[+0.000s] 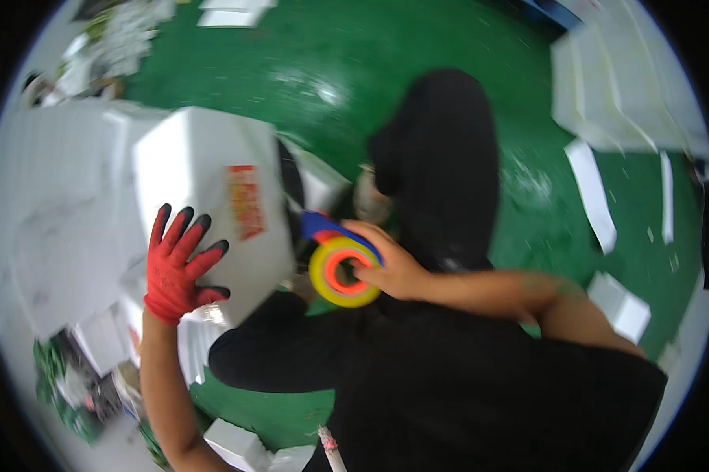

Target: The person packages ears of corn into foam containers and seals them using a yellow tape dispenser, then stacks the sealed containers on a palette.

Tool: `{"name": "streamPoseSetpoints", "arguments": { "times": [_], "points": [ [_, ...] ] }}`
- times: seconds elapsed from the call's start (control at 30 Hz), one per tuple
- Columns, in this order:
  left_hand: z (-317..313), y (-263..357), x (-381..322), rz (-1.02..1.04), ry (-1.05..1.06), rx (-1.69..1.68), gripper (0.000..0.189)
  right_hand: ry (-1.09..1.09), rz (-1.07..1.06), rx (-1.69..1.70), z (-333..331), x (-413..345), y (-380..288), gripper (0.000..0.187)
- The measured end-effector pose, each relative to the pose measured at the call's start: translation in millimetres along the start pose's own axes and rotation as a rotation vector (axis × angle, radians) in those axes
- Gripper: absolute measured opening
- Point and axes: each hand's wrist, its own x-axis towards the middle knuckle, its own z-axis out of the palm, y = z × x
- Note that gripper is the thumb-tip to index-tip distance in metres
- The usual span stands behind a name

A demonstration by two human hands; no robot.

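Note:
My left hand (183, 265), in a red glove with black fingertips, is spread flat over the near left part of a white foam box (213, 153); whether it touches is hard to tell. The box bears a red and yellow printed label (246, 202). Bare and blurred, my right hand (390, 265) grips a blue tape dispenser (322, 227) carrying a yellow roll of packing tape (325, 283) with an orange core. The dispenser's head is close to the box's right side.
White foam boxes or sheets (65, 206) are stacked at left, and more large foam pieces (614, 88) stand at upper right. Foam strips (592, 197) and a small white block (620, 307) lie on the green floor (331, 35). A lit cigarette (330, 451) juts in at the bottom.

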Motion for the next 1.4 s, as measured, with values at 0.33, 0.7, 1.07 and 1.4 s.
{"name": "streamPoseSetpoints", "arguments": {
  "times": [0.33, 0.7, 1.07, 1.4],
  "points": [
    [32.1, 6.8, 59.0, -0.485, 0.094, -0.046, 0.029, 0.019, 0.057, 0.043, 4.4, -9.4, -5.3, 0.069],
    [35.0, -140.6, 78.6, -1.312, 0.271, -0.265, 0.071, -0.386, 0.161, -0.005, 33.3, 22.6, -7.0, 0.075],
    [29.5, -131.0, 96.5, -1.255, 0.234, -0.170, 0.070, -0.729, 0.305, -0.074, 86.0, 224.3, -8.5, 0.078],
    [29.9, -139.7, 83.9, -1.292, 0.302, -0.160, 0.066, -1.058, 0.019, -0.541, 189.2, 213.0, 5.6, 0.076]
  ]
}}
